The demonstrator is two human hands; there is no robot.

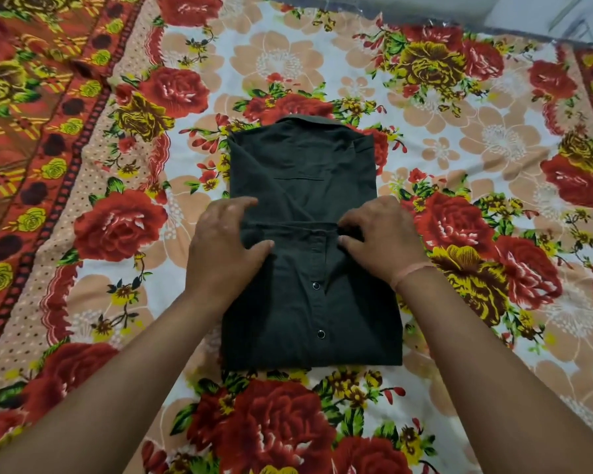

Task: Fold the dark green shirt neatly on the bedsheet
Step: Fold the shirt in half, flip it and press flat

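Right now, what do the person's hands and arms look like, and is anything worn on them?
Both forearms are bare, with no sleeves in view. The left hand wears nothing, no ring or watch visible. The right hand has a thin pinkish thread band tied around the wrist. No gloves on either hand.

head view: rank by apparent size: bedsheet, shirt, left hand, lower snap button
1. bedsheet, fills most of the frame
2. shirt, a folded block at centre
3. left hand, resting on the shirt; the right hand looks alike in size
4. lower snap button, tiny
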